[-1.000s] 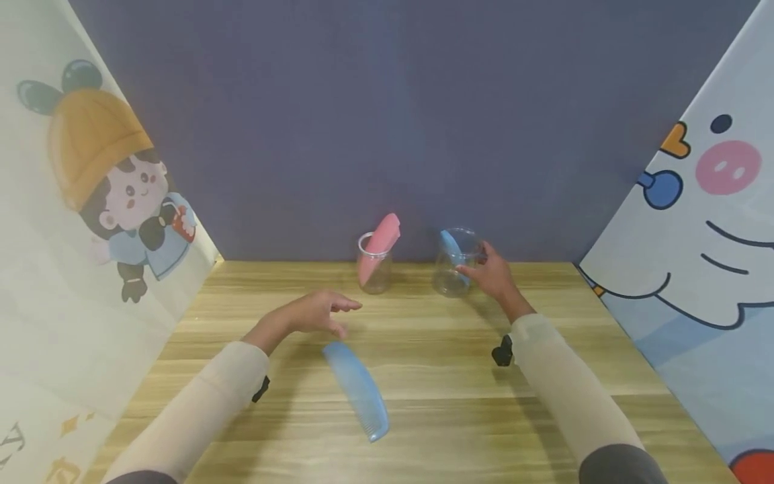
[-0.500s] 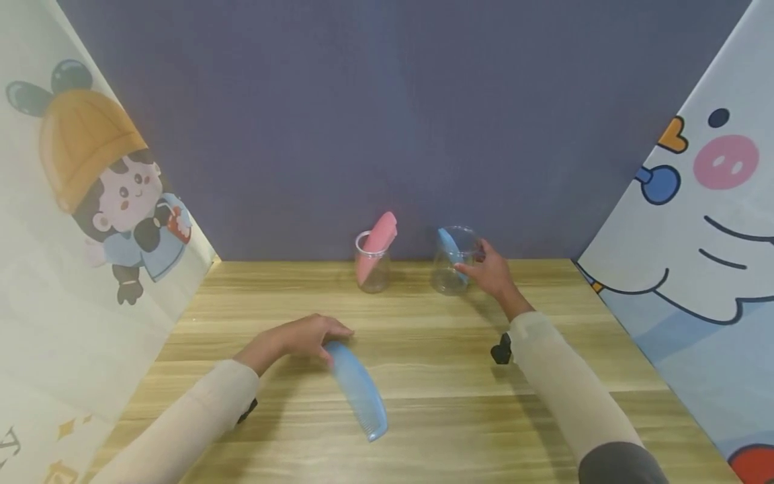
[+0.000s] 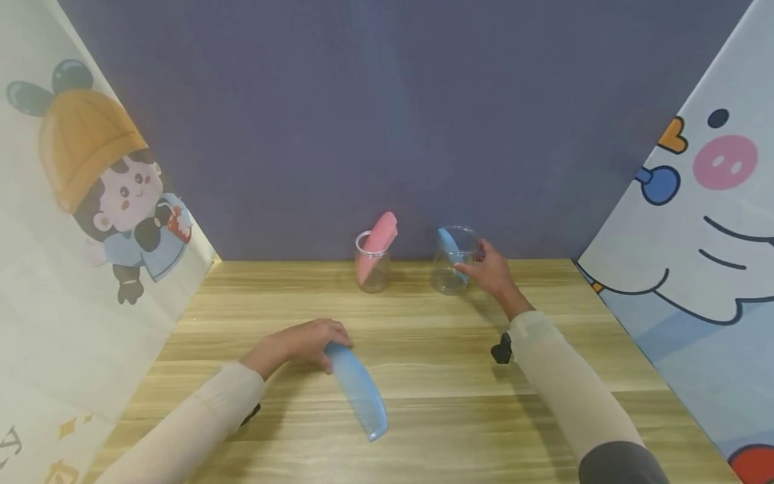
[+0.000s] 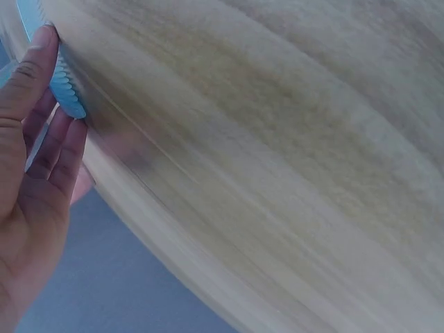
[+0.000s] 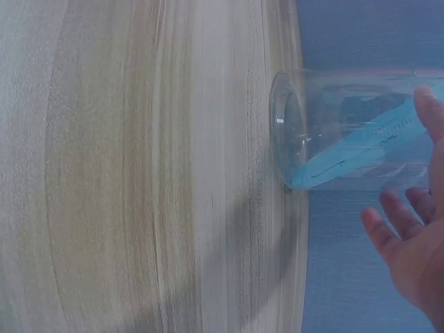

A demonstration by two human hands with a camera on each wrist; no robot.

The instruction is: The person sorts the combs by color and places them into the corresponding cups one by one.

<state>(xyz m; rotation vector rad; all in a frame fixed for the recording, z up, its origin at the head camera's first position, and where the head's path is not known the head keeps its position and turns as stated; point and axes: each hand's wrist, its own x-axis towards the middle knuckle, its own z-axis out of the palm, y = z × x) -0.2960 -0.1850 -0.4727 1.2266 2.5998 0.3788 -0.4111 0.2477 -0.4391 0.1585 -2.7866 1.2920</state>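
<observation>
A blue comb (image 3: 359, 393) lies aslant on the wooden table. My left hand (image 3: 311, 341) pinches its far end; in the left wrist view the thumb presses one side of the comb (image 4: 64, 87), with the fingers behind. Farther back, my right hand (image 3: 491, 272) holds a clear plastic cup (image 3: 447, 279) by its right side, thumb in front. The cup stands upright on the table. Inside it leans another blue comb (image 3: 449, 243), also visible through the wall in the right wrist view, where the cup (image 5: 288, 132) lies sideways in the picture.
Left of the held cup stands a smaller clear cup (image 3: 376, 279) with a pink comb (image 3: 382, 232) sticking out. A dark blue-grey wall (image 3: 387, 121) rises behind the table (image 3: 435, 376). Printed cartoon panels flank it on both sides.
My left hand has come down and toward me onto the comb's far end, its fingers closing there. The right hand has stayed at the cup.
</observation>
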